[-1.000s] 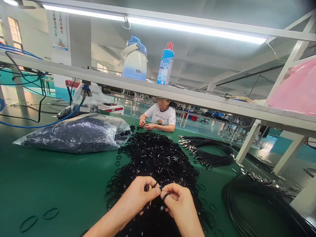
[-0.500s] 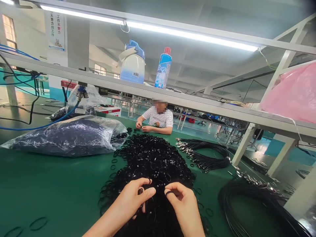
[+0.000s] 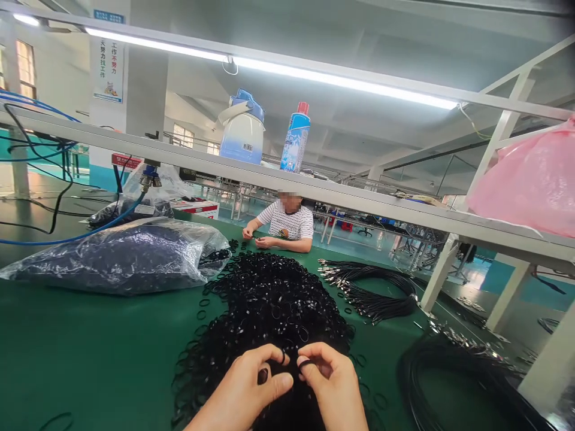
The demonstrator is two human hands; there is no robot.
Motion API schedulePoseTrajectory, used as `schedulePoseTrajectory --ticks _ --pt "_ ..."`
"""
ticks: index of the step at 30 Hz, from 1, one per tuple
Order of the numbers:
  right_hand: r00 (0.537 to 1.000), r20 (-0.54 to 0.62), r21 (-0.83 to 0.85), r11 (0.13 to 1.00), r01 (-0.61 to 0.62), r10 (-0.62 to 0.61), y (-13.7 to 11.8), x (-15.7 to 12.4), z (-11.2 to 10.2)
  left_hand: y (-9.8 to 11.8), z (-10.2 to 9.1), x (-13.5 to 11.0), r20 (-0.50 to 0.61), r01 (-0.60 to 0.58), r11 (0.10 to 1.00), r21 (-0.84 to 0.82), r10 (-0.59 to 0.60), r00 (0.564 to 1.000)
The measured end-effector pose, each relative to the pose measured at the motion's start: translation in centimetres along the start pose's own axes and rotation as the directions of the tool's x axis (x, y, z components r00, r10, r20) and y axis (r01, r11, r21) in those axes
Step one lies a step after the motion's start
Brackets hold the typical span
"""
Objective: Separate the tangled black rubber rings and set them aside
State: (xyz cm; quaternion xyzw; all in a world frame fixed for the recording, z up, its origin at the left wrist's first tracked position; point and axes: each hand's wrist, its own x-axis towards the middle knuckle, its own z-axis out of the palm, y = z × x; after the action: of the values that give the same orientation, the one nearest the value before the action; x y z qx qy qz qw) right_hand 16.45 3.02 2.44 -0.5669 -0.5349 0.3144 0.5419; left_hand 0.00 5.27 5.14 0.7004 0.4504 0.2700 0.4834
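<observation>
A big heap of small black rubber rings [image 3: 265, 305] covers the middle of the green table [image 3: 90, 353]. My left hand [image 3: 251, 389] hovers over the near edge of the heap, fingers curled, pinching black rings between thumb and fingers. Close beside it, my right hand [image 3: 330, 386] is curled too, with a black ring [image 3: 304, 363] caught at its fingertips. The two sets of fingertips nearly touch.
A clear plastic bag of dark rings [image 3: 121, 257] lies at the left. Bundles of black cables [image 3: 377, 290] lie to the right, with more coiled cable [image 3: 449, 383] nearer. Across the table a person in a striped shirt [image 3: 287, 224] works. A jug [image 3: 242, 129] and spray can [image 3: 294, 137] stand on the shelf rail above.
Both hands have dropped lower in the view and drawn closer together; the camera has tilted upward slightly. Each hand keeps hold of black rings throughout.
</observation>
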Motion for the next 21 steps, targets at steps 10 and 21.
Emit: schedulePoseTrajectory --ticks 10,21 --pt "0.965 0.077 -0.396 0.881 0.26 -0.25 -0.6 -0.4 -1.3 0.3 -0.8 0.2 -0.018 0.009 0.999 0.045 -0.008 1.0" --pt "0.973 0.136 -0.634 0.738 0.23 -0.186 0.2 -0.6 -0.7 0.3 -0.6 0.2 -0.073 -0.03 0.997 0.073 0.036 0.997"
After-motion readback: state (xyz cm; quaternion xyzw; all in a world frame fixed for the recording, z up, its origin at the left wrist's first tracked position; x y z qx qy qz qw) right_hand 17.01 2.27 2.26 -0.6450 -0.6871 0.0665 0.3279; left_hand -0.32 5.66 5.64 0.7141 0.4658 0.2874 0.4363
